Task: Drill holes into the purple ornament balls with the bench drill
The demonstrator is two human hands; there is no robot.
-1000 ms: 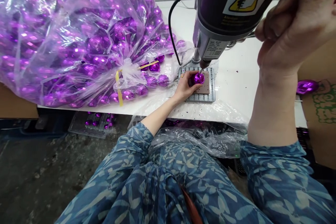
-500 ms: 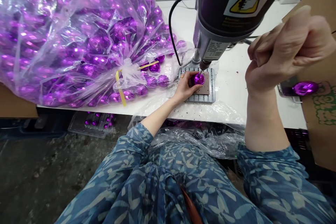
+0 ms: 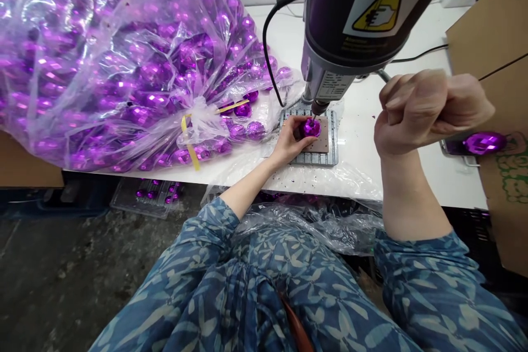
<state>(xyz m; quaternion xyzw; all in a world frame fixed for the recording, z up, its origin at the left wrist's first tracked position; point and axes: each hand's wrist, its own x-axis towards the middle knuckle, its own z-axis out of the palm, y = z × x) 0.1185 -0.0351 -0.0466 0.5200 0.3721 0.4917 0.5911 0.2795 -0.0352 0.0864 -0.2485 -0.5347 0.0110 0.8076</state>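
A shiny purple faceted ball (image 3: 312,127) rests on the brown plate over the metal base (image 3: 315,158) of a bench drill press (image 3: 336,38). My left hand (image 3: 290,140) grips the ball between thumb and fingers from its left side. The drill's chuck (image 3: 319,107) is right above, with the thin bit at the ball's top; how deep it reaches I cannot tell. To the right of the machine, my right hand (image 3: 424,110) is closed in a fist around the end of the drill press lever (image 3: 383,75), most of which the fingers hide.
A big clear bag of purple balls (image 3: 136,77), tied with yellow strap, fills the left of the white table (image 3: 363,154). Another purple ball (image 3: 484,143) lies at the right, by a cardboard box (image 3: 499,203). A black cable (image 3: 266,38) loops beside the drill.
My right hand has come down and slightly left with the lever. The left hand still holds the ball under the bit, and the view has shifted a little.
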